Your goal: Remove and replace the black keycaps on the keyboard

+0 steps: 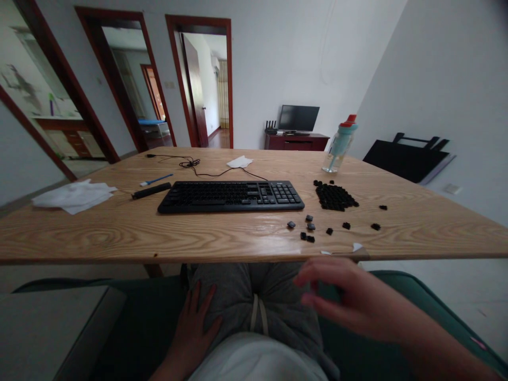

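My left hand (195,324) lies on my thigh with its fingers spread, holding nothing. In the air just below the table's front edge hangs my right hand (353,299), slightly blurred, its fingers curved and thumb apart, with nothing visible in it. Closest to it on the table are several loose black keycaps (310,239). A black keyboard (232,197) lies lengthwise across the middle, some of its key places bare. To its right a dense patch of black keycaps (335,197) is spread flat, with a few more scattered around it.
Left of the keyboard lie a black stick-like tool (151,191), a blue-and-white brush (156,180) and white tissues (75,196). The keyboard's cable (214,174) runs behind it, near another tissue (239,162). A water bottle (339,145) stands at the back right of the wooden table (222,241).
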Demonstrator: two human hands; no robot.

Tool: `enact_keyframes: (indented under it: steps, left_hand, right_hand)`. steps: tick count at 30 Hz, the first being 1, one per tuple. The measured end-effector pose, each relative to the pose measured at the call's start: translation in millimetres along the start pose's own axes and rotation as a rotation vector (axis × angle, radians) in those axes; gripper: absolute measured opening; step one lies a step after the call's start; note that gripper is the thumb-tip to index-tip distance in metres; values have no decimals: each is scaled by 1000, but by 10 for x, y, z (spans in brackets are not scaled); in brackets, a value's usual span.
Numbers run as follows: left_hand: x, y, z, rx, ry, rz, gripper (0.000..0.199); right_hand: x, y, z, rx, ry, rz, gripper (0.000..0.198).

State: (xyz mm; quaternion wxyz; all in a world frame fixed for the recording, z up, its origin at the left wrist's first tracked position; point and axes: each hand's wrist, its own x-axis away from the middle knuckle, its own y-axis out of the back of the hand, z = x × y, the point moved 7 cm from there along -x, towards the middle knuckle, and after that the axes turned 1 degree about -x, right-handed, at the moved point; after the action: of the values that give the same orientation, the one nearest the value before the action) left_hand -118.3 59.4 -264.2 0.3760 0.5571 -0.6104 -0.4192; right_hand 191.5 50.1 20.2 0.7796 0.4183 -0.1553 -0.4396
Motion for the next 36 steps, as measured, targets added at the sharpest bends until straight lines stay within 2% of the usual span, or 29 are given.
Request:
enact_keyframes:
  steps: [2, 4, 8, 11, 14, 16, 18, 20, 21, 22, 23, 25, 28, 30, 32, 34, 36]
  left_hand:
    - [-1, 10, -11, -8, 6, -3, 67]
    - [5, 34, -24, -5, 8, -6, 66]
    - [30, 68, -59, 7, 16, 29, 66]
    - [28, 88, -94, 0, 31, 53, 67]
    - [8, 194, -161, 0, 57, 127, 71]
    - [15, 397, -255, 7, 64, 245, 74]
    - [56, 738, -439, 40, 2, 427, 71]
    - [116, 1226, -744, 140, -195, 611, 58]
    - [107, 1522, -871, 191, -258, 649, 55]
    - [45, 1836, -971, 234, -289, 634, 51]
    - [-77, 2159, -1061, 261, -321, 562, 49]
    - [-467, 2765, -1212, 265, -391, 315, 48]
    - [-1275, 3374, -1366, 224, -450, -71, 55]
    - [-1830, 3530, -1406, 210, -447, -242, 51]
    - [-2289, 3563, -1324, 326, -360, -368, 46]
    - [-2580, 3494, -1178, 393, -253, -424, 45]
    - [-2706, 3382, -1082, 324, -250, -400, 42]
  right_hand:
    - [-157, 388, -155, 168, -84, -177, 27]
    - [-371, 568, -375, 339, -197, -225, 30]
    - [-724, 567, -618, 541, -314, -136, 32]
    - [-845, 495, -596, 552, -262, -36, 23]
    - [-966, 554, -576, 452, -181, 9, 25]
    - [-1114, 710, -619, 357, -161, -34, 27]
    - [-1321, 895, -696, 291, -154, -90, 27]
    - [-1557, 1021, -779, 250, -142, -94, 27]
    - [-1669, 1053, -820, 230, -140, -80, 28]
    - [-1768, 1069, -864, 216, -147, -63, 28]
    - [-1851, 1072, -905, 206, -159, -46, 29]
    - [-1962, 1046, -983, 201, -192, -19, 31]
    - [-2021, 970, -1092, 208, -246, -1, 33]
    - [-2023, 928, -1158, 220, -279, -6, 34]
    - [-2019, 905, -1202, 238, -297, -15, 36]
    - [-2018, 895, -1225, 245, -302, -14, 38]
    - [-2020, 893, -1240, 234, -306, -9, 41]
